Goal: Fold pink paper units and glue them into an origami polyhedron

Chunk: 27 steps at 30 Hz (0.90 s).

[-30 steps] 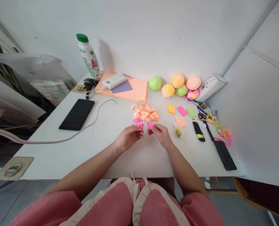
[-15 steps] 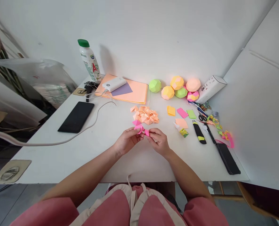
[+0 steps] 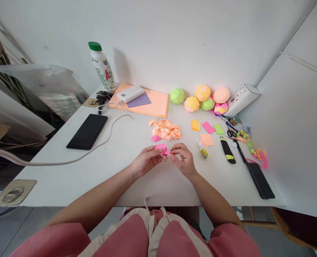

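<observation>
A small folded piece of bright pink paper [image 3: 161, 147] is between my hands above the table. My left hand [image 3: 148, 159] is closed on its left side, thumb on top. At its right corner, the fingers of my right hand [image 3: 184, 160] pinch the paper's edge. Just beyond lies another folded pink paper piece [image 3: 155, 138], beside a pile of peach folded paper pieces [image 3: 167, 129]. To the right of my right hand, a small glue bottle [image 3: 202, 150] lies by a stack of peach paper squares [image 3: 207, 139].
Faceted paper balls [image 3: 202, 93] stand along the wall. Yellow, pink and green paper squares [image 3: 208, 127], scissors [image 3: 231, 133] and a box cutter [image 3: 227, 150] lie right. On the left are a tablet [image 3: 87, 131], a power bank [image 3: 130, 94] with its cable, and a bottle [image 3: 102, 67].
The pink paper's right part has been brought in against the rest, so it looks more compact. My right hand has shifted slightly, and the view has moved a little.
</observation>
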Motion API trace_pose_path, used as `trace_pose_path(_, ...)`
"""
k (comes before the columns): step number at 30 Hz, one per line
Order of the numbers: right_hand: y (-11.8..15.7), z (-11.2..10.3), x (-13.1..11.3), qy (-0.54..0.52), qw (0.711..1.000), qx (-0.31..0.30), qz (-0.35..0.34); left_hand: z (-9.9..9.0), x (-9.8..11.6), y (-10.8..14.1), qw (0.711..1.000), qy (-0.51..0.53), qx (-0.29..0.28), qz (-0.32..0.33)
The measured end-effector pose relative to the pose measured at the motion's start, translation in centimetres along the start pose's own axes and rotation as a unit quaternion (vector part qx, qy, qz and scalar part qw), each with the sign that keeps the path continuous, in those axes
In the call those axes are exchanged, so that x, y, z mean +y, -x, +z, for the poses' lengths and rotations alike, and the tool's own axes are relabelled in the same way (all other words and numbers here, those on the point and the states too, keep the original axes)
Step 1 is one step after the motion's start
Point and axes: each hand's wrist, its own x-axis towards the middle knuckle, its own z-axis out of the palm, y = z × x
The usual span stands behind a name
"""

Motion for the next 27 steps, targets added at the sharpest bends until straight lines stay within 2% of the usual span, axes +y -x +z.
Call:
trace_pose_path(3,-0.1,-0.2,0.0,-0.023,0.998,-0.026,0.051,-0.1,0.0,0.0,1.000,-0.011,-0.007,0.002)
trace_pose_path(6,-0.2,-0.5,0.2,-0.090,0.988,-0.028,0.124,-0.2,0.0,0.1,1.000,-0.006,-0.006,0.003)
trace_pose_path(13,-0.6,-0.4,1.1,-0.273,0.923,-0.021,0.270,0.2,0.2,0.0,0.999,0.050,-0.005,-0.017)
trace_pose_path(17,-0.6,-0.3,1.4,-0.303,0.911,-0.036,0.278,0.3,0.0,0.0,0.999,0.043,-0.010,-0.027)
trace_pose_path(27,-0.5,-0.2,1.1,-0.308,0.908,-0.053,0.278,0.3,0.0,0.0,0.999,0.037,-0.012,-0.020)
